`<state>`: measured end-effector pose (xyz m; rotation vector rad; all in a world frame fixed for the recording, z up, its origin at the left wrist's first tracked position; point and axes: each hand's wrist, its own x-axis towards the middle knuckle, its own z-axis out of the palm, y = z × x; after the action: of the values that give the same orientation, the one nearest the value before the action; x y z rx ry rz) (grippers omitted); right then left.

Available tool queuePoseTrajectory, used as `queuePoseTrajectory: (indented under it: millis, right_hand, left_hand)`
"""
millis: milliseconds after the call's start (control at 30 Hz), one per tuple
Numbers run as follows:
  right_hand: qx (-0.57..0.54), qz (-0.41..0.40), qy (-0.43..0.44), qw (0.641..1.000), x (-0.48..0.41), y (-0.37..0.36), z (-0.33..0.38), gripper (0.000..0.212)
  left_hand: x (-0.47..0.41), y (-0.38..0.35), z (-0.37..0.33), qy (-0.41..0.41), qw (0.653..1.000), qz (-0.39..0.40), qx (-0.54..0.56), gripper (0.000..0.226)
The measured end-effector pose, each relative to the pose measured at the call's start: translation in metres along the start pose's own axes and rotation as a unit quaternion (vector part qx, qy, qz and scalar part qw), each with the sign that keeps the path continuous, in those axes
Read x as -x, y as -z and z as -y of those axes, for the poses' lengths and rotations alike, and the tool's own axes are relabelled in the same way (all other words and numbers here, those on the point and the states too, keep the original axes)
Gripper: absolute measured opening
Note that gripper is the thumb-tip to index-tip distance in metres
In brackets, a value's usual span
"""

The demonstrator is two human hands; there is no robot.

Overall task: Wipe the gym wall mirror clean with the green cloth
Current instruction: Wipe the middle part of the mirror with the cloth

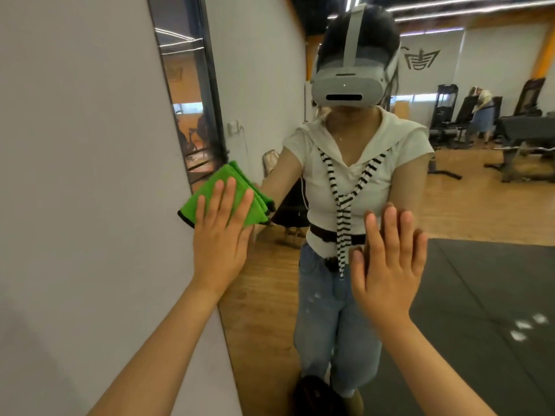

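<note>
The wall mirror [468, 205] fills the right part of the view, and its left edge meets the white wall. A folded green cloth [210, 190] with a dark trim lies flat against that left edge. My left hand [220, 235] presses the cloth to the glass with straight fingers. My right hand [387, 265] is held up flat, fingers straight, against or just in front of the mirror further right; it holds nothing.
The white wall [84, 175] runs along the left, with a narrow dark-framed panel [189, 94] in it. The mirror reflects a person in a headset, a wooden floor, a dark mat and gym machines at the back right.
</note>
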<state>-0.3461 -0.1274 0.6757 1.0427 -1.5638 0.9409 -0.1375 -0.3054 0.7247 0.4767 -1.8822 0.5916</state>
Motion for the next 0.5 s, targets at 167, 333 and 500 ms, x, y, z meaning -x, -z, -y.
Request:
queuePoseTrajectory:
  millis: [167, 333, 500]
  right_hand:
    - [0.002, -0.007, 0.004, 1.0, 0.0, 0.001, 0.0, 0.061]
    - [-0.032, 0.002, -0.027, 0.999, -0.003, 0.007, 0.008, 0.057]
    - [-0.206, -0.008, -0.153, 0.967, -0.015, 0.023, 0.065, 0.043]
  left_hand:
    - [-0.022, 0.001, -0.035, 0.181, 0.98, -0.042, 0.068, 0.053]
    - [0.021, -0.011, -0.058, 0.058, 0.996, 0.008, 0.07, 0.053]
    - [0.019, -0.005, -0.066, 0.11, 0.986, 0.002, 0.129, 0.051]
